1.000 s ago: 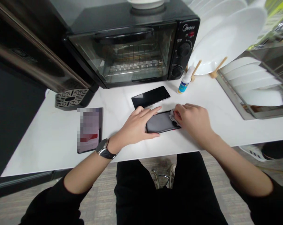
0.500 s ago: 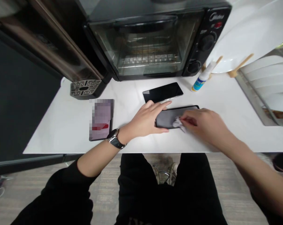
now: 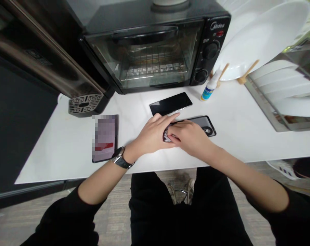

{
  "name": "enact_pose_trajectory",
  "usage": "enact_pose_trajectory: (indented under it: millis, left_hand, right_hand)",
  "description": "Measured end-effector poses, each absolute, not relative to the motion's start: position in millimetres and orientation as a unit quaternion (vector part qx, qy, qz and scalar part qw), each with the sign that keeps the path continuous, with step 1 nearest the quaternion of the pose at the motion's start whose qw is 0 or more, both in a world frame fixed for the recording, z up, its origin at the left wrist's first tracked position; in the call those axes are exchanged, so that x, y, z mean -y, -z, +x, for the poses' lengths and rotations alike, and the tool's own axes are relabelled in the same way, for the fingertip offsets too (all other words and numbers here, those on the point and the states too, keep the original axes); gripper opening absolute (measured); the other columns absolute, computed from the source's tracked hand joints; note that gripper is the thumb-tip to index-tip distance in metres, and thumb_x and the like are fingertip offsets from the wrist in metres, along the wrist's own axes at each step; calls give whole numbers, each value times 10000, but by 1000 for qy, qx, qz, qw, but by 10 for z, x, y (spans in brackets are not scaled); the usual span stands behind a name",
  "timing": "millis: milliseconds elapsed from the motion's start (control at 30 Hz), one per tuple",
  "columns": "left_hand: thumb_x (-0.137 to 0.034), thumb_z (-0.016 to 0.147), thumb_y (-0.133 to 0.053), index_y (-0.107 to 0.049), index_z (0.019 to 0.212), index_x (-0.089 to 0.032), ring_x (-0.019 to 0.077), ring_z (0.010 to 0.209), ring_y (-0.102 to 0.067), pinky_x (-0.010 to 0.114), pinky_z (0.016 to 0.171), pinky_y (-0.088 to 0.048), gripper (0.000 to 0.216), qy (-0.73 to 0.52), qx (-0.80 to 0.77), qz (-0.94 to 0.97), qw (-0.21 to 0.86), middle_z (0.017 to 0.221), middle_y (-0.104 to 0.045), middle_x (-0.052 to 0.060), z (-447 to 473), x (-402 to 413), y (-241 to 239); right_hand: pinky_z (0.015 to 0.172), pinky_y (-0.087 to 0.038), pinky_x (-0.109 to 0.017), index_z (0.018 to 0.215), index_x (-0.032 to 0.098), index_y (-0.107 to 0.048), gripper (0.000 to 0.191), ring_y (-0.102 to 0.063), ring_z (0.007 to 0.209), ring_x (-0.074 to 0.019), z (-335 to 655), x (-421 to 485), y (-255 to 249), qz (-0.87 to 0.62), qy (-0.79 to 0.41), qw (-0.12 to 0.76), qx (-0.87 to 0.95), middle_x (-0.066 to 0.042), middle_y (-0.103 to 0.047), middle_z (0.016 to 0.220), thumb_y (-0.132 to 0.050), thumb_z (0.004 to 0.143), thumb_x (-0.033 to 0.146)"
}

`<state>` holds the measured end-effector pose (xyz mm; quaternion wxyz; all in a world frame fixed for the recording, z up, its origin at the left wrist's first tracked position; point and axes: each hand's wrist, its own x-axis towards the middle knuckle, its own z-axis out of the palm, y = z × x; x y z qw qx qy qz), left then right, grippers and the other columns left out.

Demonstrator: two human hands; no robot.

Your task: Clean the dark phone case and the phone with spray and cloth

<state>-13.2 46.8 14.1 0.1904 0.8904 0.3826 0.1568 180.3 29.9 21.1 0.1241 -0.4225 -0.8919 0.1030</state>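
My right fingers [image 3: 179,130] pinch the cloth [image 3: 166,136] at the case [image 3: 200,121]'s nine-o'clock end, where my left fingers [image 3: 171,119] clasp it. Its long axis runs roughly toward three.

There are two bare hands — left hand [image 3: 151,135] and right hand [image 3: 191,136] — and one crumpled pale cloth [image 3: 166,136]. There is one glossy black phone [image 3: 171,103], one grey black-rimmed phone or case [image 3: 202,122], one black-edged flat device [image 3: 106,136], one blue-labelled white bottle [image 3: 208,90], one black oven [image 3: 155,54].
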Motion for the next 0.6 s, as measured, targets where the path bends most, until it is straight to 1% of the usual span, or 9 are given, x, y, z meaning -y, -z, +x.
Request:
enact_pose_trajectory:
  millis: [67, 133, 200, 300, 400, 500, 533, 600]
  left_hand:
    - [-561, 796, -861, -342, 1644, -205, 289, 1111, -536, 408, 1032, -443, 1056, -154, -388, 887, 199, 1451, -644, 91, -135, -464, -133]
    - [-580, 787, -866, -321, 1655, -239, 295, 1129, -526, 411, 1036, -445, 1080, -154, -385, 887, 204, 1457, -639, 76, -131, -463, -120]
    - [-574, 802, -857, -333, 1650, -248, 297, 1133, -527, 420, 1047, -443, 1049, -158, -382, 889, 198, 1449, -636, 79, -119, -464, -112]
    - [-573, 820, -842, -371, 1632, -239, 293, 1130, -539, 427, 1053, -444, 996, -163, -374, 893, 191, 1424, -641, 86, -92, -460, -120]
    - [-559, 827, -840, -377, 1627, -234, 288, 1138, -552, 418, 1050, -449, 980, -161, -365, 895, 199, 1423, -648, 79, -74, -454, -139]
    - [-566, 808, -854, -365, 1633, -249, 300, 1164, -558, 427, 1035, -457, 1010, -160, -377, 891, 197, 1458, -633, 82, -82, -454, -140]
    - [-557, 808, -856, -362, 1633, -254, 301, 1168, -562, 430, 1034, -458, 1008, -160, -378, 890, 196, 1464, -630, 84, -89, -456, -135]
    - [-543, 816, -852, -367, 1630, -254, 296, 1154, -570, 433, 1035, -458, 990, -161, -377, 891, 194, 1465, -629, 88, -103, -459, -125]
  right_hand:
    - [676, -339, -302, 802, 226, -696, 175, -618, 704, -163, 2051, -255, -245, -441, -147, 113, 878, 13, -727, 749, -622, 960, 227]
    - [677, -343, -303, 850, 245, -724, 119, -616, 704, -176, 2380, -220, -272, -485, -134, 93, 859, 4, -733, 776, -642, 935, 238]
    - [663, -328, -319, 859, 249, -734, 133, -594, 670, -199, 2659, -204, -287, -536, -56, 69, 839, -24, -722, 745, -630, 937, 279]
    - [677, -335, -347, 858, 217, -739, 203, -581, 642, -217, 2779, -200, -285, -591, 62, 68, 801, -68, -720, 719, -575, 960, 282]
    - [717, -355, -375, 831, 163, -716, 301, -620, 678, -236, 2517, -222, -253, -603, 111, 68, 787, -120, -735, 732, -471, 996, 220]
    - [750, -369, -387, 882, 130, -729, 304, -653, 727, -248, 2081, -272, -202, -581, 65, 91, 806, -148, -764, 791, -450, 996, 171]
    - [767, -379, -384, 910, 126, -735, 279, -665, 755, -245, 1954, -291, -186, -552, 28, 110, 826, -147, -777, 833, -470, 988, 155]
    - [811, -399, -361, 974, 133, -744, 231, -691, 874, -232, 1801, -325, -166, -457, -52, 143, 876, -135, -799, 981, -514, 991, 142]
